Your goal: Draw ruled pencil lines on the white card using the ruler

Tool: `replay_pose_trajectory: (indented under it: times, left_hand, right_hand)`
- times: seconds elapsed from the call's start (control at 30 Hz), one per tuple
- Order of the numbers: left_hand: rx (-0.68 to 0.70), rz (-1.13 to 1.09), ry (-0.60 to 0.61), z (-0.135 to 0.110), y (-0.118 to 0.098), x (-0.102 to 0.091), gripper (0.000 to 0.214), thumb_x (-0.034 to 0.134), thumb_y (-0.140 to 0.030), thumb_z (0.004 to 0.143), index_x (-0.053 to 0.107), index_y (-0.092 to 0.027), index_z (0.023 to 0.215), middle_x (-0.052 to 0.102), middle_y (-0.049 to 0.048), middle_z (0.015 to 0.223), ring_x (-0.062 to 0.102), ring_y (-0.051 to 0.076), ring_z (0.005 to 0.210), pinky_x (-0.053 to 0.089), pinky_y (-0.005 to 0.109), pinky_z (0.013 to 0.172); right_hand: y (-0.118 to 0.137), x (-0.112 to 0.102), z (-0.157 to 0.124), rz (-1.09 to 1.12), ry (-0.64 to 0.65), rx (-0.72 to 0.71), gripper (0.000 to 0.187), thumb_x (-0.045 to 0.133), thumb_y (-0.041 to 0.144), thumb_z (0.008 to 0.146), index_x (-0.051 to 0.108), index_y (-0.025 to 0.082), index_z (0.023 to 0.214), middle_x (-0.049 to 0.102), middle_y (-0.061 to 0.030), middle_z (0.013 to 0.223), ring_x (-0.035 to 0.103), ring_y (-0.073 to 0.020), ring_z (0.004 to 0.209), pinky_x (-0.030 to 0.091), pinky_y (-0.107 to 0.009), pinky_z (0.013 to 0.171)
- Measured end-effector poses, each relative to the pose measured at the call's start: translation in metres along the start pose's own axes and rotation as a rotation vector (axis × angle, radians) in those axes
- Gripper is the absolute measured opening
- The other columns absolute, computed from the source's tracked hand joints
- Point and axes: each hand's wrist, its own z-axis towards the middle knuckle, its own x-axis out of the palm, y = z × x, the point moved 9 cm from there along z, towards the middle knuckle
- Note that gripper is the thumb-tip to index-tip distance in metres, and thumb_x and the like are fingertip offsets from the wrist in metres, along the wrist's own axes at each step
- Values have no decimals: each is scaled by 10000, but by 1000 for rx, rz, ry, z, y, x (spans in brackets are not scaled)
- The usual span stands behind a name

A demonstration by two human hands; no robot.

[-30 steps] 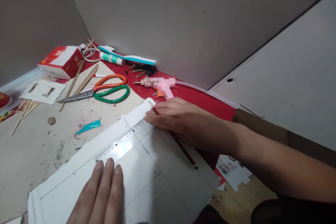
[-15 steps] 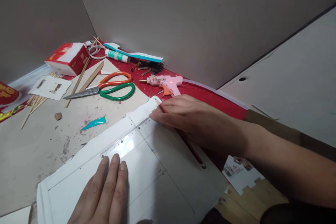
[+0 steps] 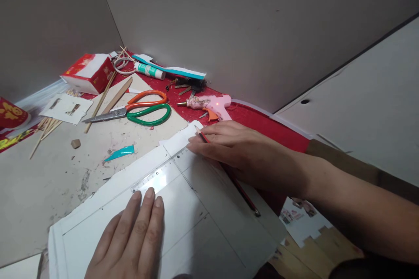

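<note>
A white board (image 3: 196,226) with pencil lines lies in front of me. On it rests a clear plastic ruler (image 3: 160,176), slanting up to the right. My left hand (image 3: 134,237) lies flat, fingers together, with the fingertips pressing on the ruler's lower end. My right hand (image 3: 242,150) rests on the board's far corner, fingers stretched along the ruler's upper end. A red pencil (image 3: 231,174) is held under this hand, its tip poking out near the board's far edge.
Orange and green-handled scissors (image 3: 131,111), a pink glue gun (image 3: 209,104), a glue stick (image 3: 149,69), a red box (image 3: 88,74), wooden sticks (image 3: 108,93), a teal scrap (image 3: 119,152) and paper pieces (image 3: 67,109) litter the work surface. Grey walls close in behind.
The view has drifted, so everything sits slightly more to the right. Both hands stay in place on the ruler and board.
</note>
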Motion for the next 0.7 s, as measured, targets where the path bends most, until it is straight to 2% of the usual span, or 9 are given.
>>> replay_pose_trajectory:
  times: [0.23,0.33,0.47,0.57,0.7]
  left_hand:
    - [-17,-9,-12,8,0,-3,916,509,-738,822,466,-67,1444,495,147,1514,396,334,1373,350,391,964]
    - [-10,-5,-7,10,0,-4,904,518,-725,825,468,-66,1441,501,147,1509,400,332,1370,350,384,965]
    - [19,-3,-14,11,-1,-4,875,528,-684,835,468,-50,1435,511,158,1498,400,341,1364,344,381,972]
    - [6,-12,-10,12,-1,-3,776,513,-568,871,437,-62,1456,489,145,1519,381,333,1382,334,376,986]
    - [-38,-17,22,12,-3,2,655,463,-353,887,391,-106,1489,453,114,1552,357,314,1407,332,381,981]
  right_hand:
    - [9,-1,0,3,-83,-51,311,409,122,1005,612,81,1237,698,-144,978,607,-237,906,496,-401,810]
    - [25,-3,-2,60,-96,-109,291,440,129,1006,622,95,1231,732,-134,1073,627,-236,1071,494,-398,949]
    - [49,2,-5,119,20,-163,326,413,128,1019,615,144,1275,711,-74,1237,594,-222,1214,434,-400,1088]
    - [55,2,-6,97,52,-165,332,405,142,1030,611,160,1288,699,-68,1267,588,-227,1238,431,-423,1100]
    - [51,6,-5,56,92,-130,331,410,140,1027,612,142,1290,683,-92,1296,586,-246,1255,463,-436,1072]
